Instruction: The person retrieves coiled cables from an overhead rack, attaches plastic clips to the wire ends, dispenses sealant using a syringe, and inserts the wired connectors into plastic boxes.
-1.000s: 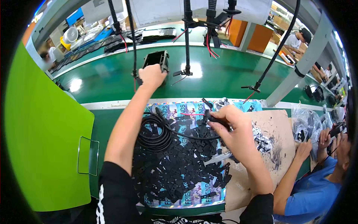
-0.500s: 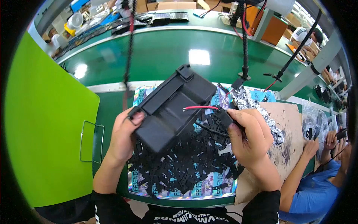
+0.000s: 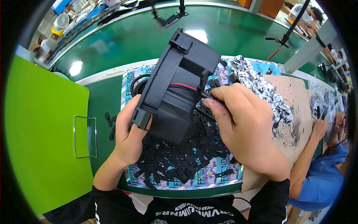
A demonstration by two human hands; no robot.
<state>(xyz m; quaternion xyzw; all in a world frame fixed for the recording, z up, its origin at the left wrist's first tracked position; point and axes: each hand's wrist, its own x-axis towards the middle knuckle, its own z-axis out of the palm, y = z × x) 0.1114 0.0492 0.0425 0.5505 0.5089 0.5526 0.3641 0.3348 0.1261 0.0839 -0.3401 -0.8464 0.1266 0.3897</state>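
My left hand (image 3: 128, 136) is closed on the lower left corner of a black plastic box (image 3: 169, 115), by one of its latches. The box is tilted, one long side towards me. Beside its right wall, my right hand (image 3: 248, 123) pinches a small black cable end piece (image 3: 204, 89). A red wire (image 3: 183, 85) runs from that piece across the box. Black corrugated tubing (image 3: 204, 112) passes below my right fingers, and a loop of tubing (image 3: 137, 86) shows behind the box's left edge. Underneath lie many small black plastic parts (image 3: 182, 164).
The parts rest on a printed sheet (image 3: 201, 181). Crumpled black-and-white cloth (image 3: 257, 82) and stained cardboard (image 3: 291, 130) lie to the right. A green panel (image 3: 48, 134) with a wire stand (image 3: 85, 156) stands left. Black hanging cables (image 3: 294, 28) reach down. A co-worker's hand (image 3: 319, 128) is at right.
The box has been raised and turned more upright. My right hand has brought the cable piece up against the box's right side, and the red wire now lies across the box. The view has shifted.
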